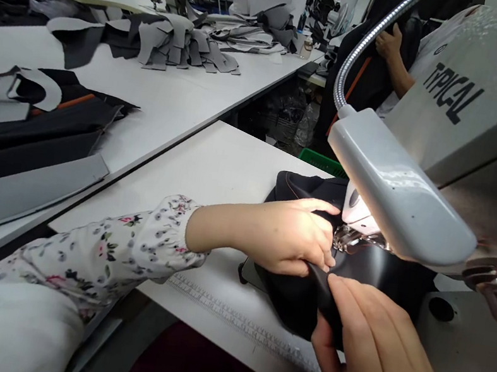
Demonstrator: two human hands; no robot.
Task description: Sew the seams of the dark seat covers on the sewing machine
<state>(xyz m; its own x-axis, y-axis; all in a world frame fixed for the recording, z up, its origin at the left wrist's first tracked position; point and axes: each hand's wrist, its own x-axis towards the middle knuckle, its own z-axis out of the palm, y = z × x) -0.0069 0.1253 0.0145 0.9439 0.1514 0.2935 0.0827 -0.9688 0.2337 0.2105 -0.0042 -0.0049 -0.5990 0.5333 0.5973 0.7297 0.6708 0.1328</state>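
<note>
Black leather-like material [290, 302] lies bunched under the presser foot [346, 238] of a sewing machine [492, 113]. My left hand [292, 235] grips a fold of it just left of the foot, fingers curled and pressed on the material. Closer to me, my right hand [377, 356] pinches the same folded edge between thumb and fingers. The two hands nearly meet at the fold. A lit lamp [402, 187] hangs over the needle area and hides part of it. Orange stitching shows on the material's far part.
A printed ruler scale [235, 318] runs along the table's front edge. Stacked dark and grey pieces [31, 135] lie on the left table, with more grey cut pieces [172, 44] behind. A green crate [322, 162] sits beyond the table. Another person's hand [390, 42] holds dark material.
</note>
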